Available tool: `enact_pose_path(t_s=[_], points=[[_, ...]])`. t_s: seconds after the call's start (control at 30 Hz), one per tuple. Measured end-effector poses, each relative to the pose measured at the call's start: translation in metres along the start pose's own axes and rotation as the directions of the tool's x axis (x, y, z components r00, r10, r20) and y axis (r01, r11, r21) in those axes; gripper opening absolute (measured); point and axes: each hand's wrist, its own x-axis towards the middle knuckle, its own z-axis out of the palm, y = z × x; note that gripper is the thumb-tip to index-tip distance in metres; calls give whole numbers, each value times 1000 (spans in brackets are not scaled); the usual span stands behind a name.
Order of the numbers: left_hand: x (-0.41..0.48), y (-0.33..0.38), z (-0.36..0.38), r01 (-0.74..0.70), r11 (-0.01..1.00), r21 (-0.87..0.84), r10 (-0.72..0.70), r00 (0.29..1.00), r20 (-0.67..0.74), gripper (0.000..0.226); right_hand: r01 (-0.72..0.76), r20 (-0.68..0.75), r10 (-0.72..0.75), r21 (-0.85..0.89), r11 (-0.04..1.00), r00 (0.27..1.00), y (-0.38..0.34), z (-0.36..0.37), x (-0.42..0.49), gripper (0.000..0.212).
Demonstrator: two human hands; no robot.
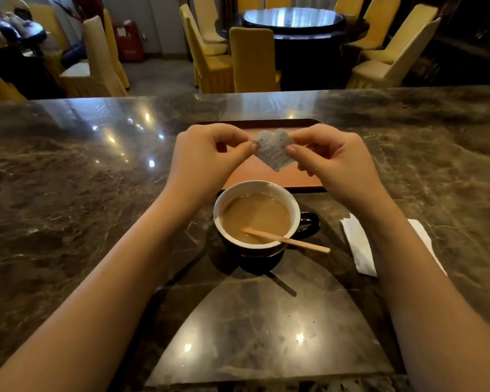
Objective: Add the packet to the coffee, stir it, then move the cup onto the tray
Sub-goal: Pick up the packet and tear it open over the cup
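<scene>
The dark marble bench (68, 193) fills most of the room in front of the person, polished enough to throw back the ceiling lights, and everything for the job is kept within easy reach along its middle. Farthest out lies the reddish-brown tray (269, 172), flat and bare where I can see it, set just beyond the cup, presumably so the finished drink needs only a short push forward. The cup (256, 219) stands on the bench, near the tray's front edge but not on it, dark outside and white within, full of milky coffee, its handle turned to the person's right. To that side a white paper napkin (358, 247) rests on the bench, partly under the right forearm. A wooden stir stick (287, 240) leans in the coffee with its dry end out over the rim, ready for stirring. Above the tray and just beyond the cup, the left hand (207, 154) and right hand (334, 159) hold the small white packet (273, 149) between them, the fingers of each pinched together on an upper corner, a grip that looks meant for tearing it open, so nothing seems poured yet. The packet carries a small blue mark and lines of fine print, too blurred to read.
</scene>
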Motion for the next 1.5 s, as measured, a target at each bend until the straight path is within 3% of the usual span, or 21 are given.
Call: enact_pose_path(t_s=[0.13,0.23,0.6,0.73,0.87,1.03,1.1,1.17,1.27,1.37,1.43,1.5], points=[[-3,13,-6,13,998,-63,-12,1000,23,16,-19,-68,16,-42,999,998,-11,-3,0,15],[-1,23,-13,33,995,-98,-33,999,1,15,-50,-9,51,53,997,999,-24,-13,-2,12],[-10,64,-41,75,945,-317,-49,995,87,15,-98,-53,108,162,982,993,-74,-31,-16,14],[-14,73,-50,92,933,-349,-64,994,90,11,-144,3,148,246,959,989,-90,-35,-24,8],[-23,80,-63,98,901,-422,-53,992,118,8,-134,-29,142,194,972,989,-105,-31,-30,10],[-34,76,-90,207,834,-512,-89,965,246,11,-214,134,177,344,914,975,-125,-22,-44,35],[-40,73,-102,230,812,-537,-64,949,310,16,-266,186,218,294,918,958,-132,-15,-48,32],[-46,72,-113,231,788,-571,-19,936,352,17,-323,350,211,302,897,913,-139,-7,-53,29],[-56,69,-127,237,782,-576,20,914,405,12,-431,537,136,475,767,833,-149,6,-63,28],[-66,63,-140,221,815,-536,24,911,412,18,-489,537,132,607,626,834,-154,22,-74,24],[-72,60,-148,266,822,-504,-61,921,385,22,-466,472,190,583,665,861,-153,34,-82,24],[-78,58,-155,320,825,-465,-143,915,376,30,-385,356,225,484,786,907,-152,45,-89,21]])
